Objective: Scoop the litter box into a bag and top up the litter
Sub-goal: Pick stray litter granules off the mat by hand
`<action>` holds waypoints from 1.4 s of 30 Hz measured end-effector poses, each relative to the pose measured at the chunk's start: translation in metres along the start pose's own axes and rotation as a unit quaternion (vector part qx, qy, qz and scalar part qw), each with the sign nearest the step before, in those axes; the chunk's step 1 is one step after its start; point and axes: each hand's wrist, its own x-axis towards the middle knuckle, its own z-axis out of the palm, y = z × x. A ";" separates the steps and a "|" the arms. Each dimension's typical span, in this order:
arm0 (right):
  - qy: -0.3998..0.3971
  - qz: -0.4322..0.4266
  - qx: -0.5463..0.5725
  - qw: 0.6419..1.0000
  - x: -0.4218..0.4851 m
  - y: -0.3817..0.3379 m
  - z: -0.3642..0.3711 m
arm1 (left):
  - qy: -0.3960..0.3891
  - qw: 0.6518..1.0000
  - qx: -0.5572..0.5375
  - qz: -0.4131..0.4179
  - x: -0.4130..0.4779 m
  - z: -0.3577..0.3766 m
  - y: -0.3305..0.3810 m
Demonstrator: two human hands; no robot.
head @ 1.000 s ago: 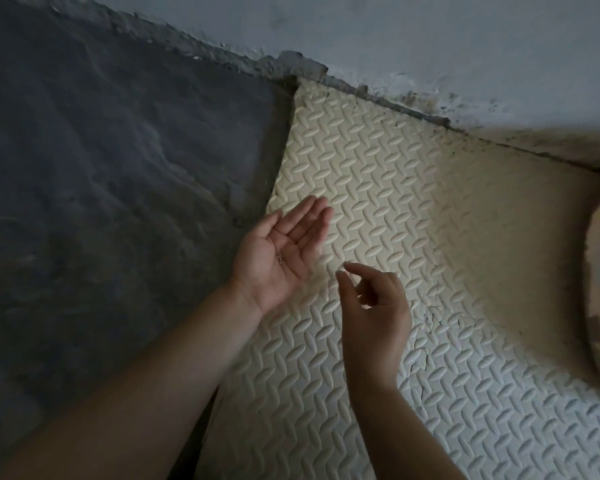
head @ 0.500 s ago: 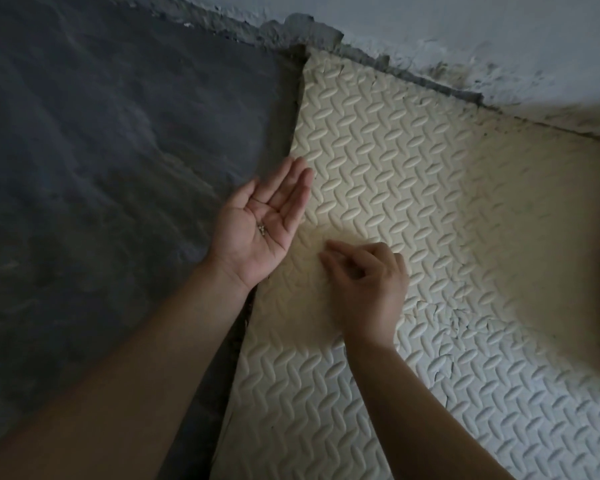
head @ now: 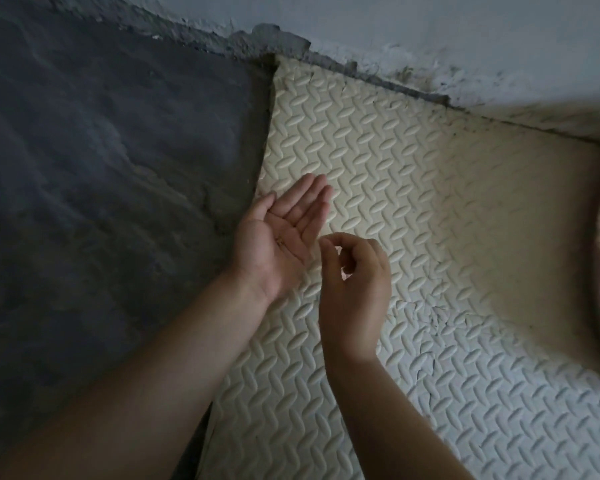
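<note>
Litter grains (head: pixel 280 241), a few small specks, lay in the palm of our left hand (head: pixel 266 259), which we held flat and upturned, fingers straight, over the cream foam mat (head: pixel 413 188). Our right hand (head: pixel 355 289) hovered just beside it, fingers curled, thumb meeting forefinger; anything pinched there was too small to see.

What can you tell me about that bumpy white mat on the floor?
The mat is creamy white and looks like soft foam, pressed all over with little oval bumps in a crisscross pattern. It lies on the dark grey floor, one corner tucked against the wall. A patch near its middle is cracked, and dark specks dot its far edge.
</note>
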 end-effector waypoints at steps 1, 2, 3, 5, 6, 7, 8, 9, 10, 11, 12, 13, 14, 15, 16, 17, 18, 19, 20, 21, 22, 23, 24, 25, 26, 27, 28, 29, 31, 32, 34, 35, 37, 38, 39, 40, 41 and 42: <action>0.005 0.007 0.011 1.000 -0.002 -0.004 -0.004 | -0.006 1.000 0.005 -0.018 0.000 0.005 -0.010; 0.005 0.013 0.020 1.000 -0.004 -0.007 -0.009 | -0.016 0.999 0.015 -0.038 -0.001 0.011 -0.021; 0.006 0.014 0.025 1.000 -0.006 -0.008 -0.015 | -0.026 0.998 0.028 -0.058 -0.001 0.016 -0.032; 0.021 0.016 0.023 0.999 -0.009 -0.004 -0.028 | -0.035 0.994 0.043 -0.093 -0.003 0.028 -0.052; 0.032 0.021 0.018 0.999 -0.010 0.001 -0.036 | -0.034 0.993 0.045 -0.107 -0.003 0.032 -0.060; 0.044 0.025 0.011 0.999 -0.011 0.006 -0.044 | -0.032 0.991 0.046 -0.119 -0.003 0.036 -0.069; 0.055 0.030 0.005 0.998 -0.011 0.011 -0.052 | -0.033 0.990 0.049 -0.130 -0.003 0.039 -0.076; 0.064 0.036 0.003 0.997 -0.012 0.015 -0.060 | -0.035 0.988 0.052 -0.142 -0.003 0.043 -0.084; 0.070 0.043 0.005 0.997 -0.013 0.019 -0.067 | -0.036 0.986 0.056 -0.153 -0.003 0.045 -0.091; 0.075 0.049 0.008 0.996 -0.013 0.023 -0.074 | -0.037 0.984 0.060 -0.163 -0.004 0.047 -0.099; 0.081 0.054 0.008 0.995 -0.015 0.027 -0.081 | -0.037 0.982 0.063 -0.172 -0.004 0.050 -0.107; 0.087 0.057 0.006 0.995 -0.015 0.031 -0.087 | -0.036 0.981 0.067 -0.178 -0.004 0.052 -0.116; 0.094 0.059 0.004 0.994 -0.016 0.034 -0.093 | -0.035 0.980 0.070 -0.183 -0.004 0.055 -0.124; 0.100 0.061 0.004 0.993 -0.017 0.038 -0.099 | -0.035 0.979 0.071 -0.186 -0.003 0.057 -0.131; 0.107 0.063 0.006 0.992 -0.018 0.042 -0.105 | -0.034 0.979 0.071 -0.189 -0.002 0.059 -0.139; 0.115 0.064 0.010 0.991 -0.019 0.045 -0.110 | -0.034 0.978 0.070 -0.192 0.000 0.060 -0.145; 0.122 0.068 0.016 0.990 -0.019 0.048 -0.115 | -0.035 0.978 0.070 -0.196 0.002 0.062 -0.152; 0.133 0.075 0.025 0.988 -0.020 0.051 -0.120 | -0.034 0.977 0.068 -0.199 0.003 0.062 -0.157; 0.148 0.086 0.035 0.985 -0.020 0.054 -0.126 | -0.033 0.976 0.067 -0.203 0.005 0.063 -0.161; 0.168 0.100 0.042 0.980 -0.020 0.059 -0.131 | -0.032 0.976 0.070 -0.205 0.007 0.062 -0.164; 0.191 0.120 0.049 0.973 -0.018 0.065 -0.138 | -0.033 0.975 0.074 -0.208 0.010 0.062 -0.165; 0.211 0.149 0.057 0.964 -0.016 0.075 -0.144 | -0.034 0.974 0.082 -0.210 0.012 0.060 -0.165; 0.230 0.181 0.065 0.954 -0.013 0.085 -0.150 | -0.035 0.973 0.088 -0.211 0.015 0.059 -0.164; 0.249 0.211 0.067 0.943 -0.009 0.097 -0.157 | -0.033 0.973 0.094 -0.210 0.018 0.056 -0.161; 0.269 0.238 0.060 0.931 -0.006 0.110 -0.163 | -0.033 0.972 0.100 -0.209 0.021 0.054 -0.158; 0.285 0.261 0.051 0.921 -0.002 0.122 -0.169 | -0.029 0.973 0.105 -0.205 0.025 0.051 -0.155; 0.294 0.281 0.043 0.913 0.003 0.134 -0.173 | -0.026 0.973 0.106 -0.202 0.029 0.049 -0.153; 0.295 0.299 0.038 0.907 0.007 0.142 -0.177 | -0.024 0.974 0.103 -0.201 0.033 0.047 -0.152; 0.283 0.316 0.021 0.905 0.014 0.155 -0.182 | -0.023 0.974 0.101 -0.203 0.040 0.045 -0.152; 0.278 0.314 0.010 0.908 0.016 0.159 -0.183 | -0.018 0.973 0.105 -0.202 0.043 0.043 -0.152; 0.276 0.305 -0.005 0.911 0.019 0.166 -0.184 | -0.015 0.970 0.105 -0.218 0.051 0.038 -0.152; 0.277 0.299 -0.010 0.913 0.020 0.168 -0.184 | -0.025 0.966 0.097 -0.238 0.053 0.035 -0.152; 0.276 0.288 -0.022 0.917 0.020 0.172 -0.183 | -0.046 0.956 0.098 -0.273 0.057 0.031 -0.152; 0.277 0.285 -0.025 0.917 0.020 0.173 -0.182 | -0.058 0.953 0.108 -0.276 0.058 0.029 -0.152; 0.279 0.283 -0.028 0.917 0.020 0.174 -0.182 | -0.070 0.950 0.111 -0.282 0.059 0.027 -0.152; 0.282 0.280 -0.031 0.917 0.020 0.175 -0.181 | -0.081 0.948 0.110 -0.288 0.059 0.024 -0.153; 0.285 0.275 -0.034 0.918 0.021 0.175 -0.180 | -0.086 0.947 0.111 -0.291 0.058 0.023 -0.153; 0.284 0.266 -0.034 0.920 0.023 0.175 -0.178 | -0.085 0.946 0.113 -0.292 0.059 0.022 -0.153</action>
